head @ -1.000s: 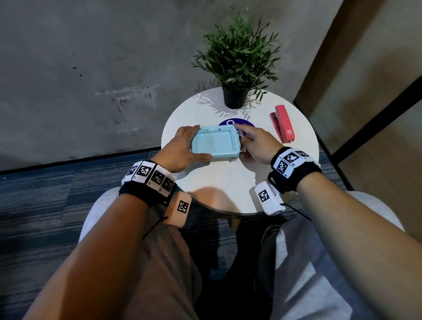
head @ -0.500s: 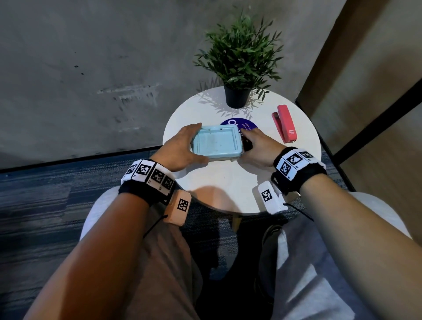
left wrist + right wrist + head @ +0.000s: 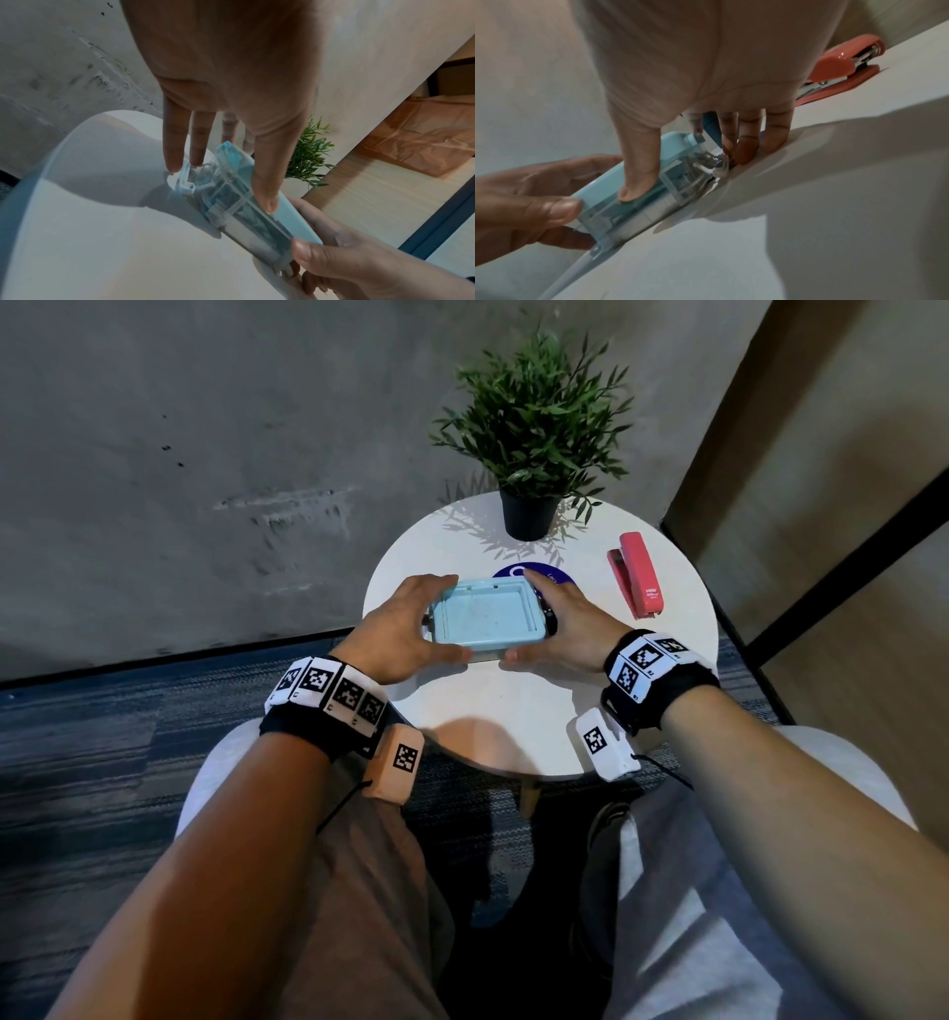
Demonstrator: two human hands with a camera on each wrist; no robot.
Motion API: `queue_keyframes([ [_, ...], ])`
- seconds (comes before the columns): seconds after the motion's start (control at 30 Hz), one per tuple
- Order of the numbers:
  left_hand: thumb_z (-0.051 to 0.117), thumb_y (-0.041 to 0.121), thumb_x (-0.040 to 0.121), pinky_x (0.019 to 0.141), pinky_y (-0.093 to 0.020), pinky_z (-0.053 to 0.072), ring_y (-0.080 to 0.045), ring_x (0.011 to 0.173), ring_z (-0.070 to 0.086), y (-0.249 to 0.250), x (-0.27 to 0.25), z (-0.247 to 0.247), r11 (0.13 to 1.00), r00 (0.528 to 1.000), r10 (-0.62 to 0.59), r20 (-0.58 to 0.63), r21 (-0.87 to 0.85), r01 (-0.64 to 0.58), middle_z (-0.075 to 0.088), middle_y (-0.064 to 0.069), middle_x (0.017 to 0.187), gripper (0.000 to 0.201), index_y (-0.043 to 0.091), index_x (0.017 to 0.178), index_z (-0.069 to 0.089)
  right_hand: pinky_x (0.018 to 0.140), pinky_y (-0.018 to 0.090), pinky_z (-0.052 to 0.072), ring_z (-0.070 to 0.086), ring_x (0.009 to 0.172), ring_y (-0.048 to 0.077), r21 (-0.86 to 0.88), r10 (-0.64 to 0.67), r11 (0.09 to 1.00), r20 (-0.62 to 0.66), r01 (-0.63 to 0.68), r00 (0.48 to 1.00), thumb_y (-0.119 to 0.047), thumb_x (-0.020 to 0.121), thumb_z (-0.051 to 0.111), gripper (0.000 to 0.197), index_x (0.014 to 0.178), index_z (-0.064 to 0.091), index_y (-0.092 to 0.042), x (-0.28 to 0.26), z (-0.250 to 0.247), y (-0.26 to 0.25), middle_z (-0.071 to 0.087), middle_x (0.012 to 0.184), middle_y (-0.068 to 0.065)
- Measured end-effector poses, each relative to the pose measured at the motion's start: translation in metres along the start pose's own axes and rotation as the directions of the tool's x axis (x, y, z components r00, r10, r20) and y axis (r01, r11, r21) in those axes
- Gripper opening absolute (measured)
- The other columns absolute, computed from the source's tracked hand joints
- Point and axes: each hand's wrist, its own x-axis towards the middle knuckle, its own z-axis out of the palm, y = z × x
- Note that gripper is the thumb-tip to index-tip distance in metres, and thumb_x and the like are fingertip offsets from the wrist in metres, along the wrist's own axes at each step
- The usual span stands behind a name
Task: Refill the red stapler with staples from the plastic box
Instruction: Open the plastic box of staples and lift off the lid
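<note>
The plastic box [image 3: 485, 621], clear with a light blue lid, lies flat in the middle of the round white table [image 3: 513, 721]. My left hand [image 3: 418, 624] grips its left end, with the thumb on the lid's near edge and fingers [image 3: 177, 154] at the left side clasp. My right hand [image 3: 554, 626] grips the right end the same way, its thumb on the lid and its fingers [image 3: 744, 150] at the right clasp. The lid is down on the box [image 3: 231, 194] [image 3: 608, 203]. The red stapler [image 3: 637, 575] [image 3: 844, 67] lies untouched at the right of the table.
A potted green plant [image 3: 534, 433] stands at the table's far edge. A round purple sticker [image 3: 549, 571] shows just behind the box. The table's near half is bare. A concrete wall is behind and a dark-framed panel to the right. My knees are below the table edge.
My right hand has shifted from poking at the box's far right corner to gripping its right end, thumb now on the near edge. The left hand kept its hold and the box stayed put.
</note>
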Motion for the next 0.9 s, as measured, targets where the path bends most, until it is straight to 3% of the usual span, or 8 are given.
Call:
queue_keyframes([
  [0.13, 0.080, 0.034, 0.078, 0.100, -0.024, 0.041, -0.014, 0.124, 0.047, 0.003, 0.000, -0.001, 0.993, 0.999, -0.028, 0.019, -0.118, 0.030, 0.033, 0.000, 0.154, 0.093, 0.016, 0.153, 0.028, 0.116, 0.043, 0.030, 0.033, 0.140, 0.028, 0.047, -0.029, 0.998, -0.022, 0.030, 0.999, -0.059, 0.064, 0.083, 0.114, 0.154, 0.018, -0.036, -0.003, -0.002, -0.004, 0.033, 0.149, 0.012],
  [0.3, 0.077, 0.039, 0.081, 0.110, -0.039, 0.042, -0.013, 0.131, 0.041, 0.004, -0.001, -0.005, 0.994, 1.000, -0.001, 0.001, -0.106, 0.001, 0.028, 0.002, 0.158, 0.094, 0.018, 0.154, 0.023, 0.116, 0.050, 0.029, 0.032, 0.139, 0.031, -0.008, -0.067, 0.998, -0.100, 0.067, 0.993, -0.065, 0.059, 0.081, 0.119, 0.155, 0.020, -0.032, -0.002, -0.009, -0.008, 0.035, 0.148, 0.011],
  [0.43, 0.078, 0.033, 0.081, 0.108, -0.037, 0.044, -0.013, 0.131, 0.043, 0.010, 0.002, -0.012, 0.982, 0.997, 0.035, -0.074, -0.182, -0.048, 0.028, 0.003, 0.158, 0.092, 0.020, 0.154, 0.025, 0.115, 0.050, 0.031, 0.033, 0.139, 0.029, 0.014, -0.116, 0.993, -0.155, 0.119, 0.981, -0.068, 0.054, 0.080, 0.124, 0.155, 0.018, -0.030, -0.001, -0.019, -0.014, 0.037, 0.150, 0.009],
  [0.53, 0.076, 0.036, 0.078, 0.099, -0.037, 0.051, -0.018, 0.114, 0.061, 0.016, 0.008, -0.022, 0.882, 0.991, -0.041, -0.131, -0.470, -0.026, 0.057, 0.003, 0.136, 0.082, 0.027, 0.149, 0.037, 0.117, 0.034, 0.028, 0.036, 0.137, 0.014, 0.142, -0.155, 0.974, -0.162, 0.179, 0.975, -0.057, 0.062, 0.085, 0.123, 0.156, 0.015, -0.023, -0.001, -0.028, -0.019, 0.037, 0.156, 0.002],
  [0.6, 0.071, 0.029, 0.081, 0.091, -0.038, 0.056, -0.019, 0.101, 0.068, 0.018, 0.015, -0.027, 0.796, 0.975, -0.106, -0.194, -0.604, -0.034, 0.067, 0.008, 0.117, 0.072, 0.023, 0.147, 0.042, 0.106, 0.018, 0.026, 0.035, 0.131, 0.003, 0.204, -0.166, 0.958, -0.170, 0.200, 0.971, -0.041, 0.071, 0.086, 0.115, 0.157, 0.012, -0.021, 0.000, -0.034, -0.023, 0.038, 0.155, -0.002],
  [0.7, 0.061, 0.003, 0.090, 0.066, -0.029, 0.061, -0.025, 0.087, 0.071, 0.022, 0.026, -0.033, 0.779, 0.963, -0.154, -0.220, -0.627, -0.019, 0.064, -0.008, 0.123, 0.058, 0.011, 0.145, 0.043, 0.109, 0.021, 0.028, 0.035, 0.135, 0.005, 0.236, -0.161, 0.949, -0.212, 0.211, 0.964, -0.037, 0.073, 0.086, 0.116, 0.159, 0.009, -0.022, 0.008, -0.037, -0.031, 0.037, 0.157, -0.004],
  [0.77, 0.060, -0.002, 0.091, 0.055, -0.027, 0.059, -0.026, 0.072, 0.073, 0.021, 0.030, -0.036, 0.759, 0.973, -0.167, -0.159, -0.650, 0.024, 0.067, -0.017, 0.107, 0.053, 0.010, 0.140, 0.043, 0.111, 0.022, 0.028, 0.036, 0.138, 0.009, 0.243, -0.147, 0.950, -0.211, 0.197, 0.966, -0.036, 0.073, 0.086, 0.118, 0.159, 0.006, -0.023, 0.013, -0.036, -0.036, 0.036, 0.159, -0.002],
  [0.9, 0.057, -0.004, 0.091, 0.053, -0.026, 0.058, -0.020, 0.061, 0.073, 0.010, 0.035, -0.039, 0.740, 0.958, -0.219, -0.185, -0.671, 0.039, 0.062, -0.023, 0.094, 0.041, 0.011, 0.128, 0.047, 0.097, 0.023, 0.041, 0.055, 0.122, 0.018, 0.175, -0.116, 0.972, -0.214, 0.155, 0.970, -0.033, 0.081, 0.079, 0.113, 0.159, 0.000, -0.021, 0.020, -0.030, -0.044, 0.055, 0.143, 0.005],
])
